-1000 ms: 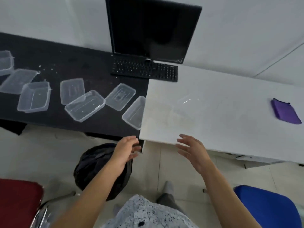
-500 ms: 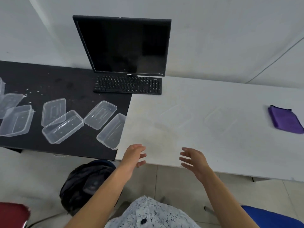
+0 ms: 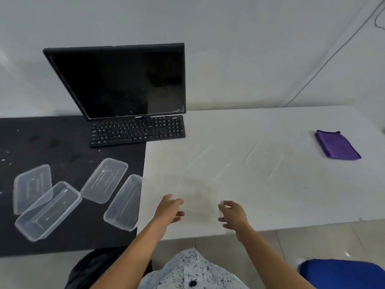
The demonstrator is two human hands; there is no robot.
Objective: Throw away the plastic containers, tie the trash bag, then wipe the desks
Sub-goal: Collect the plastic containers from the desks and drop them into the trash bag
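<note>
The left grip and right grip hover low over the white counter, fingers loosely spread, flanking a faint clear container. Whether they touch it I cannot tell. Four more clear containers lie on the black counter, with the black trash bag below its front edge.

Light reads even and diffuse, bright overall; I see no hard shadows. The white desk runs near washed out, so the clear containers on it show only as faint outlines. On the black desk the tubs catch soft highlights along their rims. Small glare patch on the floor tile. The monitor leans with wide-angle distortion. Whole frame is soft; the left hand and right hand smear at the fingers.
</note>
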